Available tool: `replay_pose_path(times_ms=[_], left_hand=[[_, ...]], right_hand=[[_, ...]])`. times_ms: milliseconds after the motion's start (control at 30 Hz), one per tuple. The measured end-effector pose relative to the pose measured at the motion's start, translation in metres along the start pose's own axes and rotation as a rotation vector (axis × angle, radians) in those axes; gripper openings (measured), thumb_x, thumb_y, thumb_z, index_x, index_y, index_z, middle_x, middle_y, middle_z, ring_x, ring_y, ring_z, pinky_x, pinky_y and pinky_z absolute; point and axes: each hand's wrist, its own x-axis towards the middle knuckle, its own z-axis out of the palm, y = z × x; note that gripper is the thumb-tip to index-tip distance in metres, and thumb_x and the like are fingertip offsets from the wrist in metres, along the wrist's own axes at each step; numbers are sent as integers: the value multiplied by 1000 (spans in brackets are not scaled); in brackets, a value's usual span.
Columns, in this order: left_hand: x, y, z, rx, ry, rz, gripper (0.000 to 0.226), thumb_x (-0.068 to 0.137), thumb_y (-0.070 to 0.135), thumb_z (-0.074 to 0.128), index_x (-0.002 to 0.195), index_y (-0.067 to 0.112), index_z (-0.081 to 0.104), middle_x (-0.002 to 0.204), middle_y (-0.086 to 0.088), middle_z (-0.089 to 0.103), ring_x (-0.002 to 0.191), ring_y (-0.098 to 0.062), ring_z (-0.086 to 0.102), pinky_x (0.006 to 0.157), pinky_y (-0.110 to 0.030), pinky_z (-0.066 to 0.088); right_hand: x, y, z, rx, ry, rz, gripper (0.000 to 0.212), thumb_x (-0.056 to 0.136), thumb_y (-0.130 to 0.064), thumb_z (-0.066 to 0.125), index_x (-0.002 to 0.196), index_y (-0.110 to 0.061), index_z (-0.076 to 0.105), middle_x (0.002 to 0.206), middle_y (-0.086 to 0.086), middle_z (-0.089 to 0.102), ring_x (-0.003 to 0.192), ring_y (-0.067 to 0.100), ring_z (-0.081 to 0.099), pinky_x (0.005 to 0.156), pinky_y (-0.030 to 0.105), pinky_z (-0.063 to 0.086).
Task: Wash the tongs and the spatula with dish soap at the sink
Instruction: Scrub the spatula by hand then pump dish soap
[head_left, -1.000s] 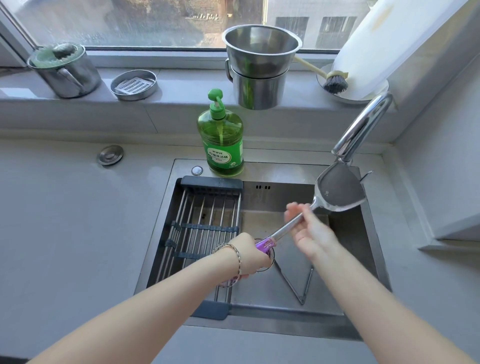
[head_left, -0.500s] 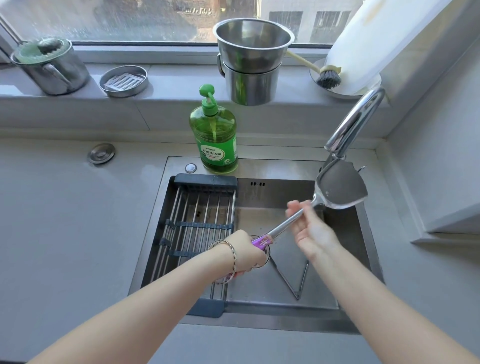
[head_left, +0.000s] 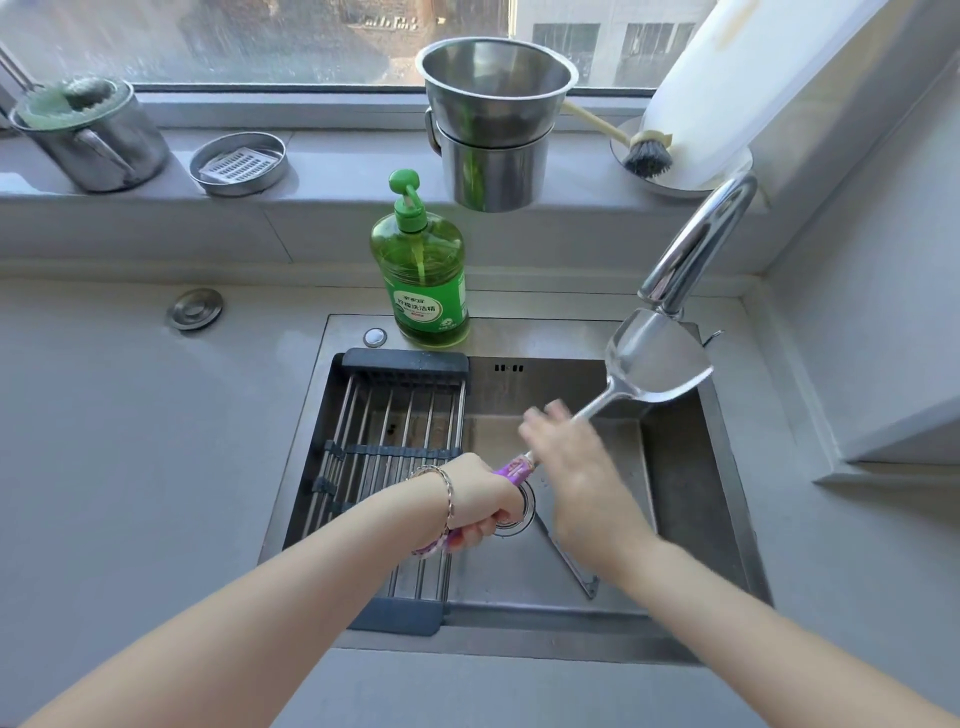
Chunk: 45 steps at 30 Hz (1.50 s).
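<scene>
Gripping the purple handle of the steel spatula, the left hand angles its blade toward two o'clock under the chrome faucet; the blurred right hand lies over the shaft, grip unclear.

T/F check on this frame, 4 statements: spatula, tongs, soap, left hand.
1. The left hand grips the spatula by its purple handle. True.
2. The spatula's blade is up near the faucet spout. True.
3. The dish soap bottle lies on its side. False: it stands upright on the sink back rim.
4. The tongs lie on the drying rack. False: they lie on the basin floor, right of the rack.
</scene>
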Motion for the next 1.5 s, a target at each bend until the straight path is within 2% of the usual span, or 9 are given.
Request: replay_pose_path(times_ms=[233,367,500,667,833,1100,1267,1400,1500], left_hand=[[-9,-9,-4,68,-37,9,33,82,11,55,52,13,42,42,1,38,34,-10,31,42,-16,24],[-10,-5,-5,132,-25,32,30,82,11,56,55,13,43,48,-1,38,34,-11,31,41,-15,25],[-8,-5,-4,37,-37,2,33,82,11,55,53,15,40,45,1,36,34,-9,29,41,-15,23],[-5,-3,-14,23,-74,-55,38,83,13,54,47,15,41,35,5,39,26,-7,32,42,-15,25],[-9,3,-38,143,-4,22,29,82,13,59,56,10,47,40,0,45,30,-11,39,37,-15,34],[-18,33,-95,1133,351,194,46,82,27,62,123,14,45,97,-3,57,82,-21,56,67,-30,47],[-38,53,-156,1654,615,296,23,84,26,50,104,21,61,104,2,57,102,-20,53,80,-33,43],[-40,63,-191,1700,743,379,32,84,37,49,108,27,67,158,-6,5,145,-24,6,114,-43,17],[-31,74,-211,1638,735,386,29,84,35,51,104,27,71,154,-7,-29,145,-23,-22,120,-43,0]], right_hand=[[7,41,-12,-133,-13,129,67,65,2,22,128,-2,44,131,18,53,134,29,34,118,32,12],[-9,18,4,-149,-153,-257,69,61,-3,22,127,-3,40,135,8,43,131,25,34,115,31,11],[3,49,-11,-162,-25,111,76,59,-1,20,135,0,31,141,21,42,134,37,37,116,26,3],[-9,18,5,-157,-126,-268,72,63,1,26,135,2,33,147,14,33,135,28,28,117,30,11],[14,37,-11,-74,-121,119,74,76,13,38,146,-5,23,155,7,18,146,19,13,115,18,0],[100,-10,-48,1004,-129,668,25,91,3,42,104,3,64,88,14,69,78,20,66,72,24,57],[187,-46,-82,1637,-314,846,34,96,-26,44,88,4,59,77,14,65,52,19,69,50,21,57],[237,-60,-80,1614,-400,854,41,94,-36,50,90,4,55,83,13,59,57,18,65,48,21,56],[266,-61,-72,1540,-393,891,44,93,-38,51,99,6,51,85,13,56,69,17,60,47,21,55]])
